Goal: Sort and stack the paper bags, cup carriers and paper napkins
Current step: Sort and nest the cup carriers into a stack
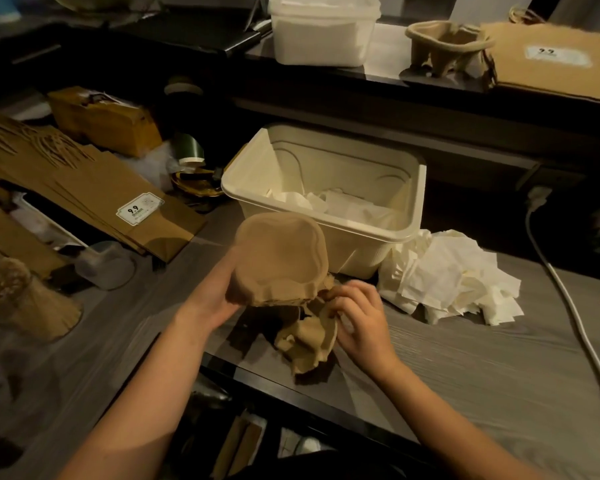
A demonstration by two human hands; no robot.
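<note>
Head view: everything below comes from this one camera, looking down on the bench (471,368); the picture is slightly blurred.
Left hand (219,296): grips the left side of the cup carrier (278,261), fingers wrapped round it and mostly hidden behind it.
Cup carrier: held tilted above the bench, just in front of the cream bin (409,202).
Right hand (357,317): fingers (343,296) curled together, pinching the crumpled carrier (309,337) at its top edge.
Crumpled carrier: hangs below the held cup carrier, touching it, low over the bench edge.
Cream bin: open, loose white napkins (343,202) inside.
Napkin pile (447,282): on the bench, against the bin's right side.
Paper bags (84,192): flat brown stack at left, label facing up.
Far shelf: white lidded box (321,32), second carrier (444,46) and bag stack (551,60) side by side.
Cable (568,289): white, runs down the right of the bench.
</note>
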